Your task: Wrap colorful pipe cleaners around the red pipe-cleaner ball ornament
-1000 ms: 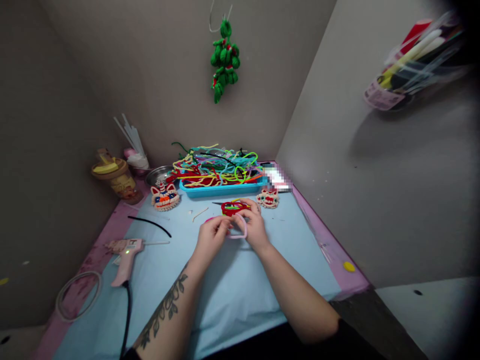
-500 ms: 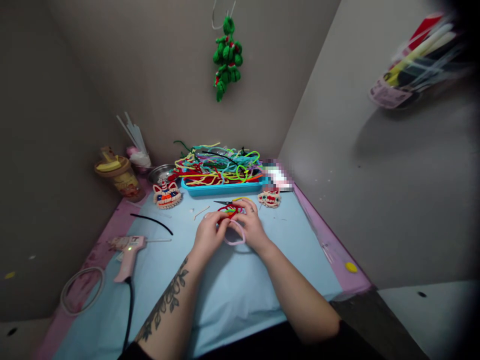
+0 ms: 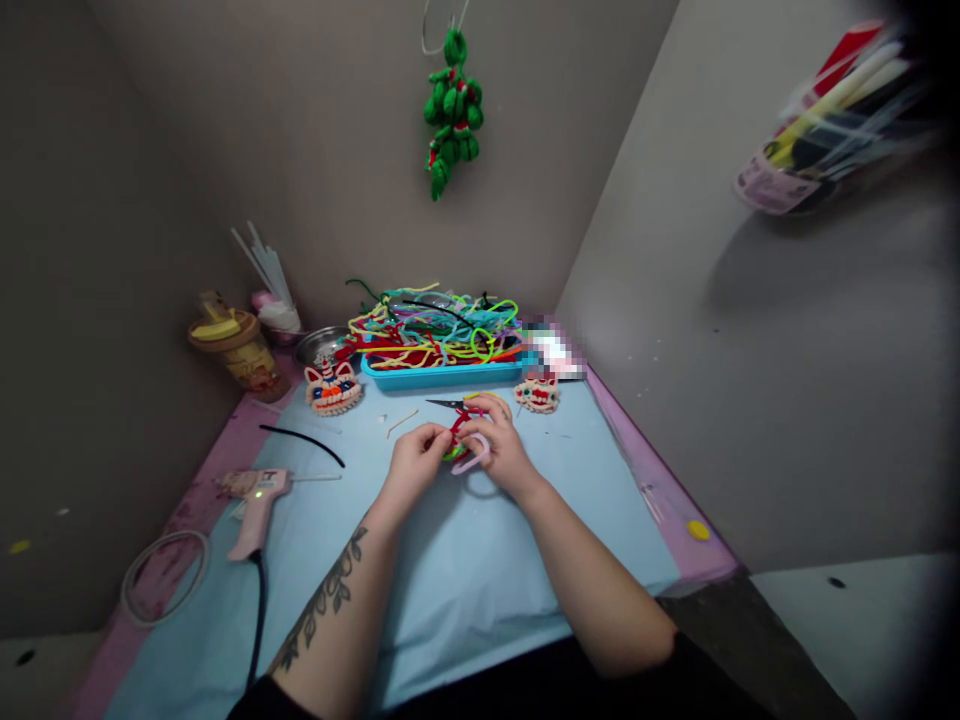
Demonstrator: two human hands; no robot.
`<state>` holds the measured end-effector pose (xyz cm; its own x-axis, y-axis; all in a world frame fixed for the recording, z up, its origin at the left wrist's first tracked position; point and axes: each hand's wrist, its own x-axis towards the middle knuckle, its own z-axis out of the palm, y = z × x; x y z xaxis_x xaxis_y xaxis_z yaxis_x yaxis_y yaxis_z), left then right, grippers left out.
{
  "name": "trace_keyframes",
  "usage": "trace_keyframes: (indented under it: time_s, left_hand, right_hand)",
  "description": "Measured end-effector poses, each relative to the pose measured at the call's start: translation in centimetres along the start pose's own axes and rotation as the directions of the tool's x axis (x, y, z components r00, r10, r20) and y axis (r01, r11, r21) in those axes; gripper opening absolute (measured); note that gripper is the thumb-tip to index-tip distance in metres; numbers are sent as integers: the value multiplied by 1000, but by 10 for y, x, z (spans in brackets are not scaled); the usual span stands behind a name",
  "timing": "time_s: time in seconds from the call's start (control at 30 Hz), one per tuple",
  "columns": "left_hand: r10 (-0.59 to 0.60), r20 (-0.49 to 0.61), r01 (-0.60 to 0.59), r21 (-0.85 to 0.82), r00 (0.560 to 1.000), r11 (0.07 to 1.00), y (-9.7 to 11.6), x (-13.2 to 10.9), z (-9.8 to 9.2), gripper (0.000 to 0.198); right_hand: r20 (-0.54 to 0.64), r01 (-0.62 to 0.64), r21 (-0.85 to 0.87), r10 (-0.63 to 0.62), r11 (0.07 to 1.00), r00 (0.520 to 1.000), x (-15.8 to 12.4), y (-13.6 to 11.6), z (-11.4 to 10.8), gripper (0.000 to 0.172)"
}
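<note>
My left hand (image 3: 415,465) and my right hand (image 3: 499,445) meet over the middle of the light blue table mat (image 3: 465,570). Both pinch a pink pipe cleaner (image 3: 472,458) bent into a loop between them. A small bundle of red and green pipe cleaners (image 3: 459,430) lies under the fingertips. Small red-handled scissors (image 3: 448,405) lie just behind the hands, blades pointing left.
A blue tray (image 3: 442,373) heaped with coloured pipe cleaners stands at the back. Two finished pipe-cleaner figures (image 3: 332,388) (image 3: 535,394) flank it. A pink glue gun (image 3: 253,497) and a black pipe cleaner (image 3: 301,441) lie at left. A green ornament (image 3: 450,105) hangs on the wall.
The pink loop has been drawn smaller and closer between my fingers. Both hands have shifted slightly up toward the tray.
</note>
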<state>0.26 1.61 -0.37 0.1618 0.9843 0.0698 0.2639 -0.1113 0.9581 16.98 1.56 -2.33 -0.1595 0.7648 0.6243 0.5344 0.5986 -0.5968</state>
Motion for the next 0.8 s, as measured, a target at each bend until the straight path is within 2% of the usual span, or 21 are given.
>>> trace_keyframes:
  time_s: [0.27,0.5,0.67,0.8]
  left_hand:
    - [-23,-12,22,-41,1000,999,0,1,1,26]
    - [-41,84,60,-238,996,969,5,-1,7,29]
    - [-75,-25,67,-254,997,965,6,-3,9,33]
    - [-111,-94,76,-320,989,944,10,-4,9,33]
  right_hand:
    - [29,39,-28,-39,999,999,2,-1,-7,17]
    - [31,20,-4,-20,1000,999,2,-2,-4,14]
    - [-16,13,29,-12,1000,1000,1,-2,-2,10]
    - [-98,-54,145,68,988,993,0,-6,-4,8]
